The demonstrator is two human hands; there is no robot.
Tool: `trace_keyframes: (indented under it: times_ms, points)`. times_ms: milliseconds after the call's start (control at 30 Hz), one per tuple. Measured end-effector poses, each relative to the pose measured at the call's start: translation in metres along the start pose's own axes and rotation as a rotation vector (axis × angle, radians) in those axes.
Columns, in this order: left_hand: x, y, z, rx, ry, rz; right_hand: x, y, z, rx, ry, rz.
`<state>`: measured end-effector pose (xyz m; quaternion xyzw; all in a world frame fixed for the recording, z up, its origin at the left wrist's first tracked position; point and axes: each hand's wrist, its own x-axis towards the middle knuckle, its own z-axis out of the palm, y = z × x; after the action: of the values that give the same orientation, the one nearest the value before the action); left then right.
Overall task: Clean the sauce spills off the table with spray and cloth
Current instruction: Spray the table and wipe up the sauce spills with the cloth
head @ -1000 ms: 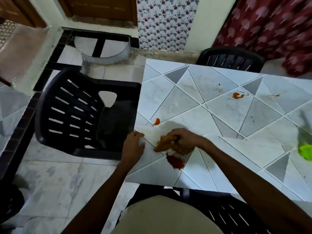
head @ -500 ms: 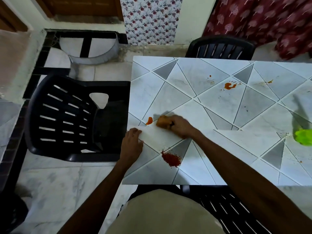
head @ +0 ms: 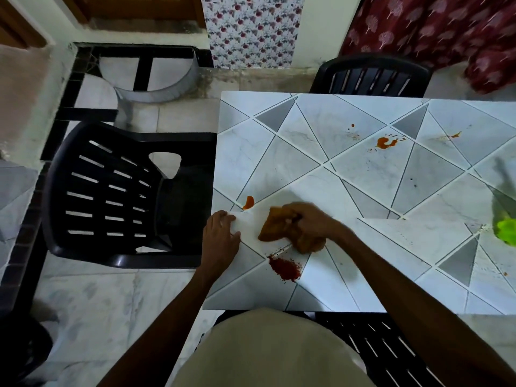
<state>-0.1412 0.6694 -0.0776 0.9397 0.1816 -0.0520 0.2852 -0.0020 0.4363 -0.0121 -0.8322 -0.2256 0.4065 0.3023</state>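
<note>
My right hand [head: 312,223] grips a bunched orange cloth [head: 275,227] and presses it on the white, triangle-patterned table [head: 363,185], just above a dark red sauce patch [head: 284,268]. A thin red streak runs from the patch toward the cloth. A small orange blob [head: 248,202] lies near the left edge, beside my left hand [head: 220,233], which rests flat on that edge. More orange splashes [head: 384,141] sit further back, and a faint one [head: 455,134] lies to the right. A blurred green thing [head: 506,230] stands at the right border.
A black plastic chair [head: 111,191] stands against the table's left side and another [head: 371,75] at its far side. A third black chair [head: 377,350] is under me. The marble floor lies to the left, with a red curtain at the back right.
My right hand has drawn the cloth back from beside the orange blob toward the red patch, spreading the cloth wider. My left hand stayed on the table edge.
</note>
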Motion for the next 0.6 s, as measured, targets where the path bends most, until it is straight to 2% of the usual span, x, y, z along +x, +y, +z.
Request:
trace_keyframes:
  times_ms: [167,300,400,467,600]
  points:
    - [0.004,-0.003,-0.001,0.024,-0.012,0.012,0.046,0.000,-0.069,0.209,0.380,0.057]
    - [0.007,-0.002,-0.003,0.057,-0.031,0.021,0.086,-0.015,-0.118,0.038,0.593,0.081]
    - [0.008,-0.001,-0.005,0.068,-0.062,0.026,0.116,-0.014,-0.140,-0.083,0.597,0.171]
    - [0.009,-0.002,-0.006,0.071,-0.081,0.023,0.127,-0.010,-0.142,-0.066,0.544,0.215]
    - [0.009,0.000,-0.005,0.079,-0.078,0.025,0.120,-0.017,-0.118,-0.008,0.381,0.137]
